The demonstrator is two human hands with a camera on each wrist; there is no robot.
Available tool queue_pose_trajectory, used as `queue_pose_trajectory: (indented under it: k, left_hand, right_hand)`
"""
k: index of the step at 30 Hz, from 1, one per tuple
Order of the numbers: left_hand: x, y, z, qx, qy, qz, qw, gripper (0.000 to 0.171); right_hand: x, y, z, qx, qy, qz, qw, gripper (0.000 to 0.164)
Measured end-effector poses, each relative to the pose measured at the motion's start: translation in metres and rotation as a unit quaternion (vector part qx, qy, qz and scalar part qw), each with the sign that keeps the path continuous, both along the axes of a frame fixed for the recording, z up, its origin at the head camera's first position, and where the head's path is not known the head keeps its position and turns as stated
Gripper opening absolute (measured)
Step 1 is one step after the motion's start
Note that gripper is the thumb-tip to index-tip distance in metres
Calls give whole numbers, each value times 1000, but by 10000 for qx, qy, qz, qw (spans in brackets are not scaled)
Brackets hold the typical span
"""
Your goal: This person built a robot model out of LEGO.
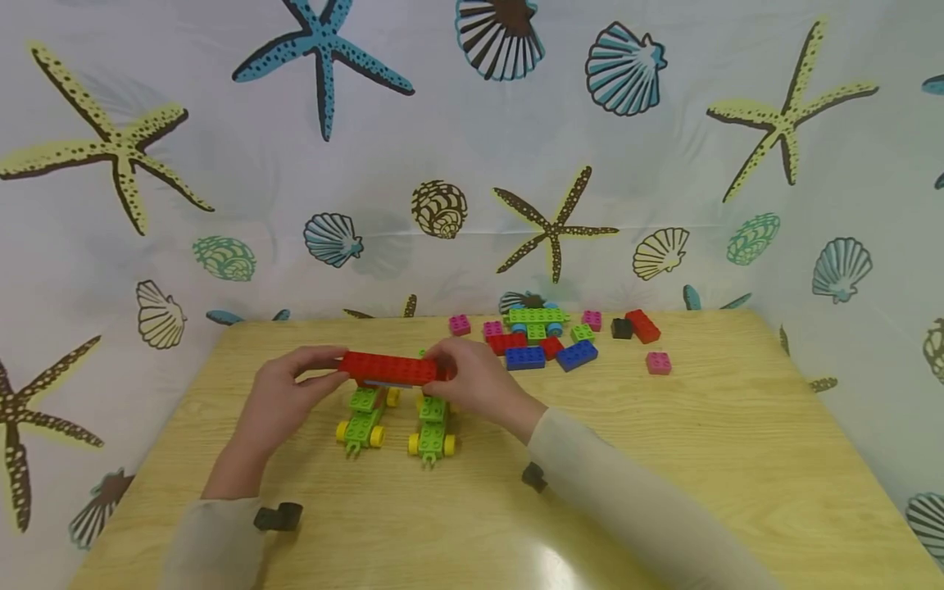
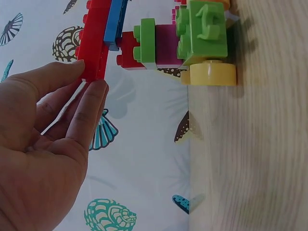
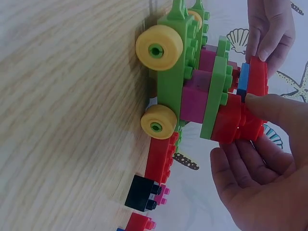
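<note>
A long red bar of toy building bricks (image 1: 388,369) lies across the tops of two wheeled stacks. My left hand (image 1: 283,401) pinches its left end between thumb and fingers. At the other end, my right hand (image 1: 483,381) holds the red bricks with its thumb and fingers. A blue brick (image 2: 114,21) sits under the bar. Each stack has a green wheeled base, the left one (image 1: 361,430) and the right one (image 1: 431,442), with yellow wheels (image 3: 159,47). Magenta bricks (image 3: 196,96) and flat green bricks (image 3: 214,96) rise above the bases.
Toward the back of the wooden table (image 1: 627,459) lie loose blue bricks (image 1: 577,355), pink bricks (image 1: 659,363), a black brick (image 1: 622,329) and a red brick (image 1: 642,326). Another green wheeled base (image 1: 537,316) with blue wheels stands there. A patterned cloth (image 1: 413,270) hangs behind.
</note>
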State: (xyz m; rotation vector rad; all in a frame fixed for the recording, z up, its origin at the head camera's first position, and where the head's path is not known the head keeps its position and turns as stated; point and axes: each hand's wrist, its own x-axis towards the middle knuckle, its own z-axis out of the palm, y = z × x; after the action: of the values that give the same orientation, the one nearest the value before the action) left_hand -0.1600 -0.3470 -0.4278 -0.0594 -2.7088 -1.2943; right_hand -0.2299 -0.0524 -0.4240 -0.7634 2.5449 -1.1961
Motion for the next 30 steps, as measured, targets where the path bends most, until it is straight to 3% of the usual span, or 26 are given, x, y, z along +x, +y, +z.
queue_pose_trajectory:
  k: [30]
  left_hand:
    - [-12,8,-7,-147,-109,-171,9997,42]
  right_hand:
    - [-3,9,3,129,-130,-185,9997,36]
